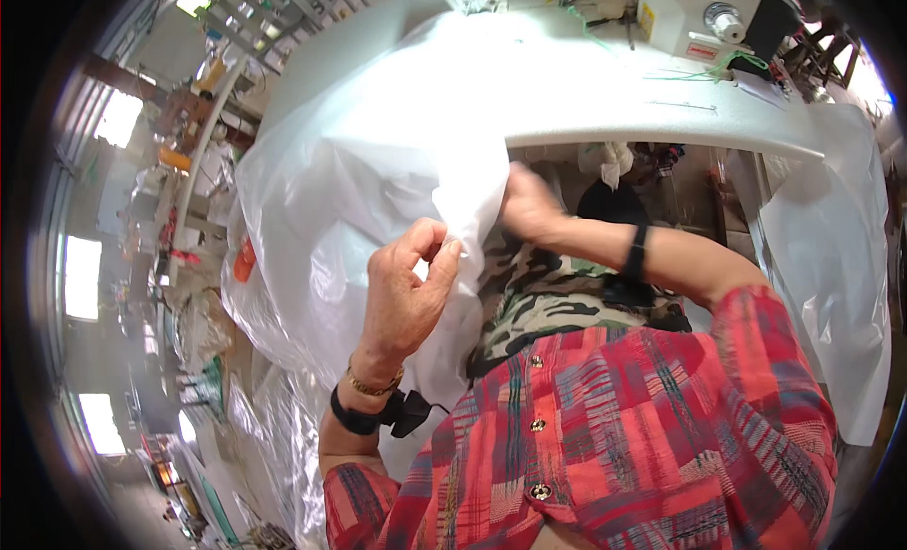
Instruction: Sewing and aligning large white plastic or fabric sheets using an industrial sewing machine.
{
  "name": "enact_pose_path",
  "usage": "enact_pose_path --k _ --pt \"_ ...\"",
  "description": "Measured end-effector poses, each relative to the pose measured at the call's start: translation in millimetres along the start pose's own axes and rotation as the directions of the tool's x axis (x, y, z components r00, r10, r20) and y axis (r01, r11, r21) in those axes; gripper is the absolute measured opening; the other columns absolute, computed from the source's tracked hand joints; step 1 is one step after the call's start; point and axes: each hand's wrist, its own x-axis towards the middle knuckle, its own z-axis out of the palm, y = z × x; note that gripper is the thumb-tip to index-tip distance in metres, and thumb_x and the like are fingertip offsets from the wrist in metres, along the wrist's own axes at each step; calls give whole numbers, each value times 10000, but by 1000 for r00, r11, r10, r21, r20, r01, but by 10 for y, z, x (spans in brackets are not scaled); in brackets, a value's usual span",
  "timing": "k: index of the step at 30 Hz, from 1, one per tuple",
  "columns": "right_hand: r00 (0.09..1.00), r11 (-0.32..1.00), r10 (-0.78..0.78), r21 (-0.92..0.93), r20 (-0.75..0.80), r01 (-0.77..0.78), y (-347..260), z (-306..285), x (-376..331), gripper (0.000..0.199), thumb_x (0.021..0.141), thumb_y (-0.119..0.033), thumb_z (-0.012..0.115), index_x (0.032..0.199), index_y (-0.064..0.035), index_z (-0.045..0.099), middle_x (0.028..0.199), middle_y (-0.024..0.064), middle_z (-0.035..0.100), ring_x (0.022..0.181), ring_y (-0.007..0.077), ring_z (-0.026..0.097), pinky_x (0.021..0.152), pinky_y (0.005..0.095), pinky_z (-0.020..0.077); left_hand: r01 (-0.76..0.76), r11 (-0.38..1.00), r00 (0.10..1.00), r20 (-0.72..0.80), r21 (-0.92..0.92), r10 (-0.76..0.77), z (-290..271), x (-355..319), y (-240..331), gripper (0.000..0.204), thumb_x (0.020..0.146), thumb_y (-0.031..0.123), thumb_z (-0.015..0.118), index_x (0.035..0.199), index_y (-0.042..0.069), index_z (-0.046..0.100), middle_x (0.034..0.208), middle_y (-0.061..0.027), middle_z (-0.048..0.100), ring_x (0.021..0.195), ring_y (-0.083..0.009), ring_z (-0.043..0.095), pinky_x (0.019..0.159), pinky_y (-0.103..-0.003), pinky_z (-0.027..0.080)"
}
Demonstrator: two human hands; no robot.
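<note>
A large sheet of white fabric (pixel 378 144) hangs off the front of a white sewing table (pixel 661 106) and down over my lap. My left hand (pixel 408 283) pinches a fold of this fabric at its edge, thumb against fingers. My right hand (pixel 531 208) grips the same fold from the other side, partly hidden behind the cloth, just under the table's edge. A white sewing machine (pixel 694 19) stands at the back of the table, beyond both hands.
Clear plastic bags (pixel 269 295) with more white material pile up on the floor at my left. Another white sheet (pixel 831 266) hangs at the right of the table. Shelves and clutter (pixel 189 125) line the far left wall with bright windows.
</note>
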Motion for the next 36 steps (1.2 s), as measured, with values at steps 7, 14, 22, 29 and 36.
enact_pose_path --k 7,14,22,29,36 --pt "909 956 -243 -74 339 283 145 383 138 312 833 -191 626 1092 -17 626 1041 178 665 904 263 626 754 380 524 -539 676 842 332 503 425 -233 266 421 75 819 40 592 755 20 560 652 -129 545 623 -315 554 776 -420 460" --pt "744 869 -495 232 448 438 294 554 122 361 829 -219 631 1134 -27 615 1034 207 651 970 281 615 741 383 537 -492 650 870 299 580 392 206 -61 -225 61 772 35 577 756 71 530 628 -82 523 628 -261 566 894 -436 398" --pt "972 774 106 -632 211 52 -940 -722 1154 314 920 -219 504 982 61 631 748 173 679 646 253 674 617 360 549 -393 819 920 170 419 354 197 -130 -284 77 826 60 603 773 47 548 630 -84 527 615 -273 536 798 -389 380" --pt "977 406 -212 -907 23 109 -603 -698 1988 426 910 -330 551 1014 78 614 922 278 662 937 421 634 854 480 496 -418 878 908 92 233 408 157 -4 -46 69 823 70 600 771 48 561 614 -84 530 585 -282 475 716 -362 378" --pt "990 395 -109 -918 -89 -39 -598 -660 2172 329 896 -246 534 1078 12 631 1070 216 664 1047 375 619 899 449 491 -431 898 902 67 84 427 304 123 50 64 822 82 599 783 45 564 596 -110 510 597 -315 474 711 -374 400"
